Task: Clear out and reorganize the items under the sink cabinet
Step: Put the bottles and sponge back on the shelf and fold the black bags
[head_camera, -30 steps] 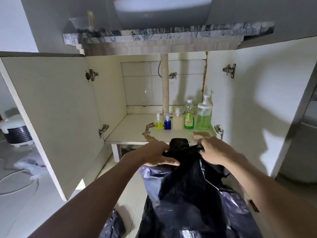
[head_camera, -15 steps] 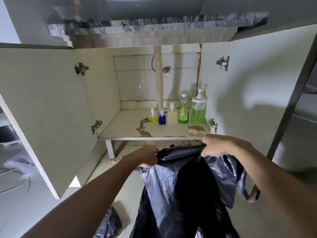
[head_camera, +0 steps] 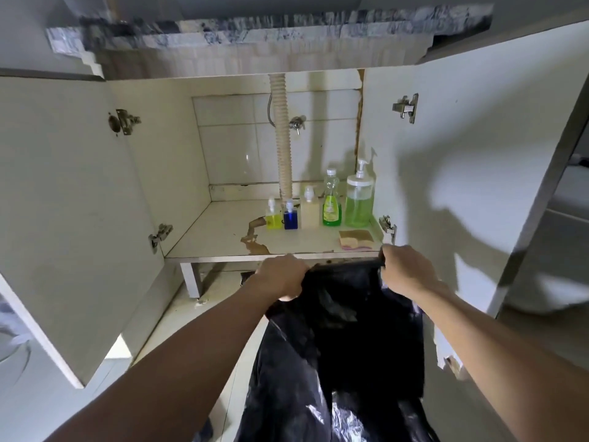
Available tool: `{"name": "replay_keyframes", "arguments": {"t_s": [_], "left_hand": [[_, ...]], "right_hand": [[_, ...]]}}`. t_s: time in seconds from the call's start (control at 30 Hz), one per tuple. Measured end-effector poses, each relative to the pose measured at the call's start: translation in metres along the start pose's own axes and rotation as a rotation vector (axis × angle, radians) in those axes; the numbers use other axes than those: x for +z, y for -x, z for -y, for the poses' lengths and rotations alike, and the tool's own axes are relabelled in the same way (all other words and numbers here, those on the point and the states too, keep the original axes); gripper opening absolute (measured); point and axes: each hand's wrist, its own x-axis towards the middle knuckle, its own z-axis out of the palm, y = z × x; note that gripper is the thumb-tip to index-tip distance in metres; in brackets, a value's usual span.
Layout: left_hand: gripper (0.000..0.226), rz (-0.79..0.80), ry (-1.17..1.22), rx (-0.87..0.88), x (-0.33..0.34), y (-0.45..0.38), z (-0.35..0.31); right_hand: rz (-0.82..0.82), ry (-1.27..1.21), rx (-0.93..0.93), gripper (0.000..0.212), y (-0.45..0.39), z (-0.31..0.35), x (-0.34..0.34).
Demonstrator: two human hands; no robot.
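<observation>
A black garbage bag (head_camera: 347, 339) is held up in front of the open sink cabinet. Its upper edge is gripped by the left hand (head_camera: 280, 277) on one side and by the right hand (head_camera: 406, 269) on the other, the fingers of both being curled round the plastic. Compared with a second ago, the hands have been drawn further apart, so the top edge of the bag is now pulled into a nearly straight line just below the front edge of the cabinet shelf (head_camera: 223, 237). It is judged that the bag is being opened or spread, perhaps to receive things or to be folded; which of these cannot be told.

On the shelf, five bottles are lined up at the back right: a small yellow bottle (head_camera: 273, 216), a small blue bottle (head_camera: 291, 216), a cream bottle (head_camera: 309, 208), a green dish soap bottle (head_camera: 331, 202) and a large pump bottle (head_camera: 359, 199) of green liquid. A sponge (head_camera: 356, 239) lies in front of the pump bottle, near the right hand. This row suggests that the reorganizing is already well advanced. The damaged coating of the shelf is exposed near the drain hose (head_camera: 283, 148).
</observation>
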Motion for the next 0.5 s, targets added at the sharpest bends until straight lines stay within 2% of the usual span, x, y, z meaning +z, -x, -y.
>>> {"name": "replay_keyframes", "arguments": {"t_s": [0.07, 0.17, 0.27, 0.3, 0.37, 0.4, 0.47, 0.5], "left_hand": [[0.024, -0.127, -0.067, -0.080, -0.011, -0.002, 0.003], [0.018, -0.364, -0.171, -0.141, -0.034, 0.004, 0.007], [0.022, -0.435, -0.165, -0.138, -0.042, 0.020, 0.008], [0.024, -0.421, -0.167, -0.121, -0.038, 0.028, 0.007], [0.028, -0.324, -0.175, -0.062, -0.019, 0.043, 0.004], [0.030, -0.229, -0.172, -0.030, -0.007, 0.050, 0.002], [0.030, 0.027, -0.198, 0.024, 0.021, 0.057, 0.003], [0.030, 0.145, -0.217, 0.044, 0.036, 0.057, 0.005]], "right_hand": [[-0.207, -0.028, -0.082, 0.027, -0.001, 0.000, -0.001], [-0.457, -0.037, -0.223, 0.025, -0.002, -0.002, -0.011], [-0.521, -0.009, -0.280, 0.025, 0.004, -0.004, -0.025], [-0.486, 0.005, -0.285, 0.023, 0.008, -0.005, -0.027], [-0.255, 0.102, -0.286, 0.014, 0.020, -0.008, -0.024], [-0.077, 0.161, -0.287, 0.009, 0.027, -0.010, -0.018], [0.259, 0.229, -0.285, 0.018, 0.039, -0.014, 0.003], [0.371, 0.246, -0.277, 0.022, 0.044, -0.016, 0.017]]}}
